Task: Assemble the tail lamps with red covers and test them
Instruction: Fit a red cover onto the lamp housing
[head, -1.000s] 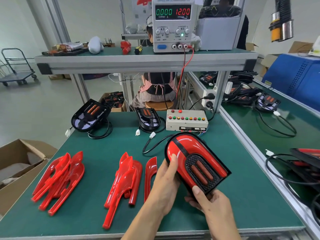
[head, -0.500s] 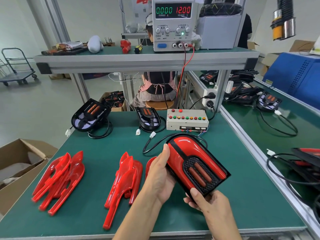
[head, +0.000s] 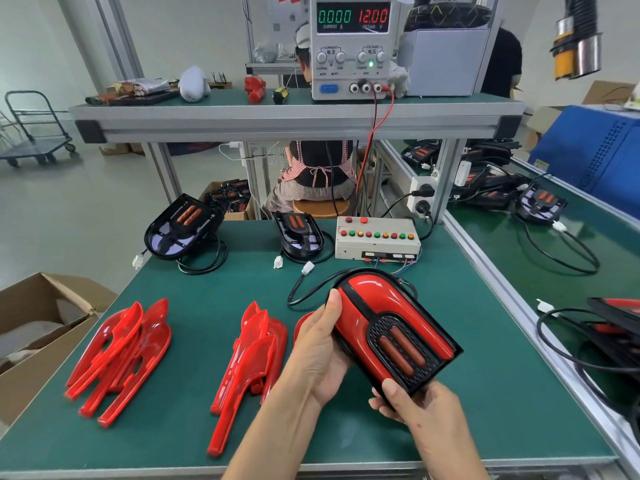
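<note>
Left hand (head: 320, 351) gripping left side of tail lamp (head: 391, 330), thumb along red cover edge. Right hand (head: 420, 415) pinching lamp's near black corner, thumb on top. Lamp held tilted above desk (head: 502, 393), near front edge, right of centre; black cable (head: 304, 289) trailing back to white plug. Two heaps of loose red covers: centre heap (head: 247, 362) just left of hands, second heap (head: 117, 358) toward left edge. Two uncovered black lamps along back edge: (head: 181, 226), (head: 299, 233). One button box (head: 377, 239) at back edge. One power supply (head: 351, 46) on upper shelf, reading 0.000 and 12.00.
</note>
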Available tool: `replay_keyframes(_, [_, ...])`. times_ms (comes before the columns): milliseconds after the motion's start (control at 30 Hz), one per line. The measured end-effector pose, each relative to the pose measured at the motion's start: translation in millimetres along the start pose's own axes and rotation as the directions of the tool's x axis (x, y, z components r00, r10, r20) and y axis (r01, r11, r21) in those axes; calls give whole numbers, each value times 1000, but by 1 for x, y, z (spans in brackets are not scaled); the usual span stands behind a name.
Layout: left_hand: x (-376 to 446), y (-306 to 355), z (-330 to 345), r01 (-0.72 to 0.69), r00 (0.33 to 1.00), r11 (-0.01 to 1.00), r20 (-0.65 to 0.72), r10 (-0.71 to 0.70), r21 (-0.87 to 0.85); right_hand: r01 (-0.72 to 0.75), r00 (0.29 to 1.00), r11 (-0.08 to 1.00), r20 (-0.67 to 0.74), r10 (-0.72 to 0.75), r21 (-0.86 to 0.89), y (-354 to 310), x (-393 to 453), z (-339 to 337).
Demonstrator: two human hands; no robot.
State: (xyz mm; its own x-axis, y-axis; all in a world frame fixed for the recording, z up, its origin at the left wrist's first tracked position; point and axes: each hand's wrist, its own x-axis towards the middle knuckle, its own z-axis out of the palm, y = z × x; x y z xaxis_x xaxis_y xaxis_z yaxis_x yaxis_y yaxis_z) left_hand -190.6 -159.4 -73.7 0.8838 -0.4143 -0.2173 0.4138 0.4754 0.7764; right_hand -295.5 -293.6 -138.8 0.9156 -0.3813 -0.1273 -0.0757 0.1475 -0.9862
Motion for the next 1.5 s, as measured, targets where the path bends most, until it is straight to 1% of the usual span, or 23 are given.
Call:
replay_keyframes(300, [0,1,1,1,1000,1000,-26,-1,3,-2,1000,1000,8,2,16,-3,0,0])
replay_keyframes(400, [0,1,2,36,999,999,-40,-36,-12,-4,1000,1000,15,4,3,-3,0,0])
replay_keyframes(467, [0,2,1,53,998,998,-24,-53,-16,-2,1000,1000,13,2,-10,-3,-1,0])
replay_keyframes(533, [-1,2,0,40,999,999,23,-40,0,2,1000,1000,10,-1,-21,-3,-1,1])
replay_keyframes(567, [-1,2,0,32,999,999,25,-33,14,2,1000,1000,6,-2,-26,-3,-1,0])
replay_keyframes(733, [-1,-1,4,-8,999,1000,-53,9,11,-2,1000,999,11,2,-47,-3,0,0])
replay_keyframes(1033, [-2,1,4,-42,999,998,-4,42,42,-8,1000,1000,10,9,-23,-5,-2,0])
replay_keyframes(1333, [-2,-4,4,-78,995,996,-52,80,36,-14,1000,1000,15,14,-24,-5,-3,0])
replay_keyframes(1500, [-2,-4,2,-81,997,995,-15,82,60,-3,1000,1000,-1,3,-25,-6,-3,1])
